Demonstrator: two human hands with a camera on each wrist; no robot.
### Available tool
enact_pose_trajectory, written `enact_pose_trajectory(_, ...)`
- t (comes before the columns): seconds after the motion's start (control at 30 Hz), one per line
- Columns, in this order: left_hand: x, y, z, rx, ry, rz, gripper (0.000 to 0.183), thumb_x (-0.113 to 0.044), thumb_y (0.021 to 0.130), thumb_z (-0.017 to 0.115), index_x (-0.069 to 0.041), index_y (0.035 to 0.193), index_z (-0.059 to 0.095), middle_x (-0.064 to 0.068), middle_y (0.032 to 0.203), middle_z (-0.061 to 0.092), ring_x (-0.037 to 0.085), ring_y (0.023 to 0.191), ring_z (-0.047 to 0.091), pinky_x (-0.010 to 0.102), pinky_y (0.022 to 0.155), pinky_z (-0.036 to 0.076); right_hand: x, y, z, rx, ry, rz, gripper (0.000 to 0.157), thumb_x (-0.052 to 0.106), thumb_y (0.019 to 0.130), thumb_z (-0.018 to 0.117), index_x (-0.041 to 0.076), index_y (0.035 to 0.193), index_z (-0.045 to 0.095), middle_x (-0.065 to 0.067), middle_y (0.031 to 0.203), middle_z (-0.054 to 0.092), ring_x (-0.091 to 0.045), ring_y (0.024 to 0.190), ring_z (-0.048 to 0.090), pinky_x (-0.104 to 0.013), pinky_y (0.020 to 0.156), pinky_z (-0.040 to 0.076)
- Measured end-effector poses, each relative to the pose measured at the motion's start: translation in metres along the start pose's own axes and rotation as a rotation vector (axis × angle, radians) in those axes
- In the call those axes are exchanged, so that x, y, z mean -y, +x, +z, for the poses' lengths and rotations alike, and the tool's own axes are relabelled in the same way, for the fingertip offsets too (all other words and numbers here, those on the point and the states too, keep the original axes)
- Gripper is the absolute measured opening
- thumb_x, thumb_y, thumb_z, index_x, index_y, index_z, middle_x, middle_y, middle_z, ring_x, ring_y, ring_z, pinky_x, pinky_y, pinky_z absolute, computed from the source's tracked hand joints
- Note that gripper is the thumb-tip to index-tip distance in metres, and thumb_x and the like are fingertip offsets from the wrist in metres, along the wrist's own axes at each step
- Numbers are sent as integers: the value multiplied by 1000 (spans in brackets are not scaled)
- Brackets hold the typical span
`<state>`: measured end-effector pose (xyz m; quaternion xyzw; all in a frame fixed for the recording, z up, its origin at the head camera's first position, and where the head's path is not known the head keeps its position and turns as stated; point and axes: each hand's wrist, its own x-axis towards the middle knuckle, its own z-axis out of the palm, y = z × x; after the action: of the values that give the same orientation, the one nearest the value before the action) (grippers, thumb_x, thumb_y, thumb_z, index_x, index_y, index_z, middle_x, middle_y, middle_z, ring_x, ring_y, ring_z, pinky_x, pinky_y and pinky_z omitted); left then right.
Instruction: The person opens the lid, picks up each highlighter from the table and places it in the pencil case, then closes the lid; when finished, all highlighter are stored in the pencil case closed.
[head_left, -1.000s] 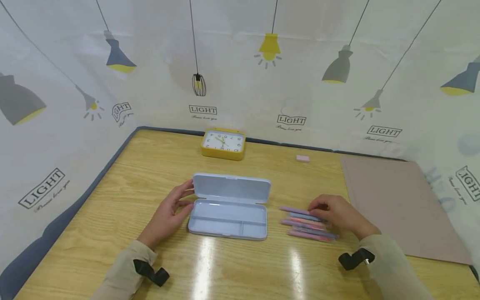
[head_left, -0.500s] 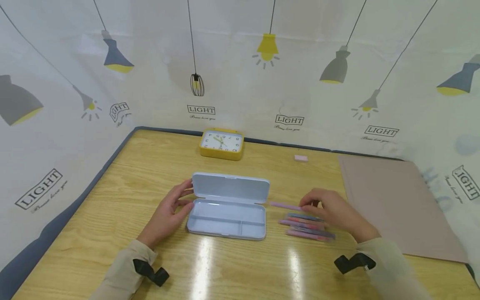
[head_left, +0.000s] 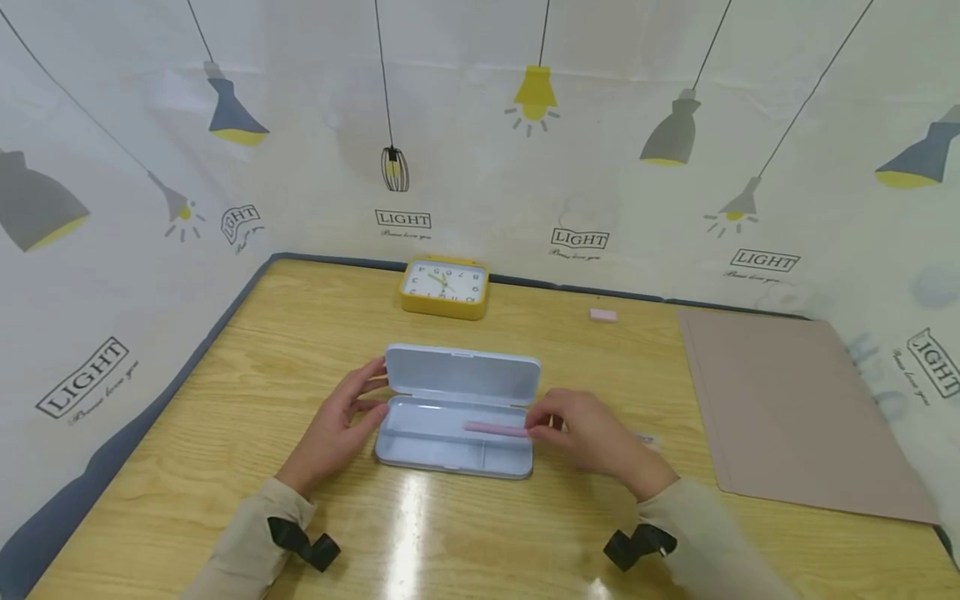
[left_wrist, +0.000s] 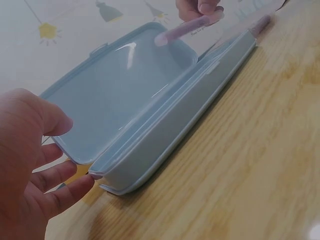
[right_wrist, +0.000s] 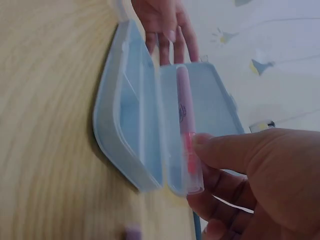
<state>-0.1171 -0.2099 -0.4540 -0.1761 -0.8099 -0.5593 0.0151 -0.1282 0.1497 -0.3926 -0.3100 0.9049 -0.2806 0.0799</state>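
Observation:
A pale blue pencil case (head_left: 417, 464) lies on the wooden table with its lid (head_left: 463, 375) raised, and its compartments hold nothing. My right hand (head_left: 588, 437) pinches a lilac highlighter (right_wrist: 185, 100) with a clear cap between thumb and fingers, near the capped end. The highlighter's other end points left, over the case's long rear compartment. At the case's left end rests my left hand (head_left: 333, 429), fingers spread and touching the corner by the hinge (left_wrist: 92, 175). My right hand and forearm hide most of the other pens (head_left: 647, 441) on the table.
Behind the case stands a yellow clock (head_left: 444, 287). A small pink eraser (head_left: 603, 316) lies at the back, right of the clock. A flat pinkish-beige folder or board (head_left: 802, 417) covers the table's right side. A printed curtain (head_left: 480, 108) encloses the table's back and sides.
My right hand has picked the lilac highlighter from the pens on the right and carried it left over the pencil case. My left hand has stayed at the case's left end.

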Motion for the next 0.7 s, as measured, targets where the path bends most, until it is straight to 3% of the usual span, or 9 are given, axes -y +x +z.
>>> enact_pose_trajectory(0.13, -1, 0, 1, 1, 0, -1, 62, -9, 99, 57, -23, 154, 32, 9, 150, 42, 30, 135, 48, 30, 102, 50, 8, 12, 16, -16, -60, -39, 4, 17, 91, 70, 14, 90, 73, 6, 82, 62, -5, 73, 53, -19, 64, 46)
enact_pose_trajectory(0.33, -2, 0, 2, -4, 7, -9, 62, -9, 99, 57, -21, 154, 32, 10, 150, 42, 31, 135, 48, 38, 102, 50, 14, 23, 38, -44, -115, -84, 5, 18, 91, 70, 14, 90, 73, 6, 82, 62, -8, 76, 57, -24, 69, 50)
enact_pose_trajectory(0.5, 0, 1, 2, -5, 7, 2, 62, -8, 99, 57, -19, 154, 32, 12, 150, 42, 33, 135, 48, 39, 102, 50, 19, 29, 49, -52, -125, -5, 6, 20, 92, 70, 16, 93, 74, 6, 84, 61, -8, 76, 56, -28, 72, 51)
enact_pose_trajectory(0.7, -1, 1, 1, -10, -2, 6, 62, -7, 99, 57, -19, 154, 32, 11, 150, 43, 31, 135, 48, 26, 101, 49, 21, 34, 55, -63, -151, 35, 8, 22, 92, 70, 17, 95, 75, 6, 85, 62, -10, 79, 58, -31, 76, 53)
